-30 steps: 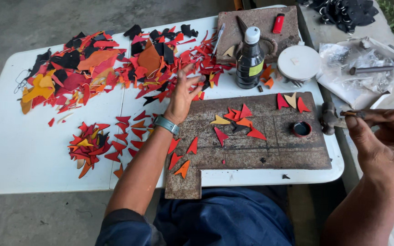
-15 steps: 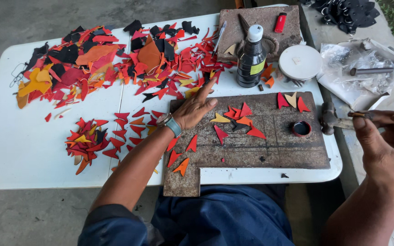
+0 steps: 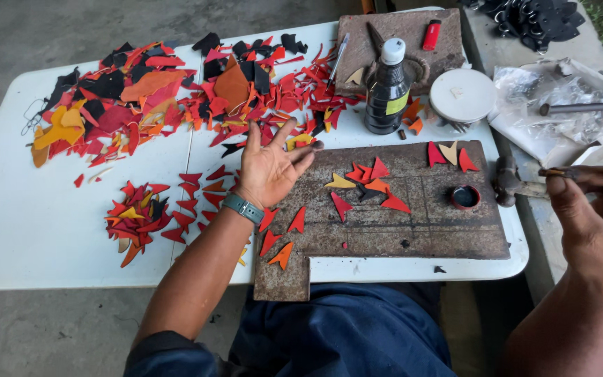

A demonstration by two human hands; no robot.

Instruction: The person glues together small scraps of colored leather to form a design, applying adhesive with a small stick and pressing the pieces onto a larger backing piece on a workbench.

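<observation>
Now: left hand (image 3: 271, 166) splayed, empty | right hand (image 3: 598, 202) pinches tool (image 3: 556, 172), axis sideways, pointing left

Upper centre of the frame: one dark bottle (image 3: 387, 91) with a white cap stands upright, bearing a yellow-green label (image 3: 397, 104) on its side. Upper right: crumpled clear plastic bags (image 3: 551, 105) lie on white paper. No signs or screens.

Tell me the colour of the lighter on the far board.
Red: the lighter lies on the brown board at the table's far edge, seen in the head view.
</observation>
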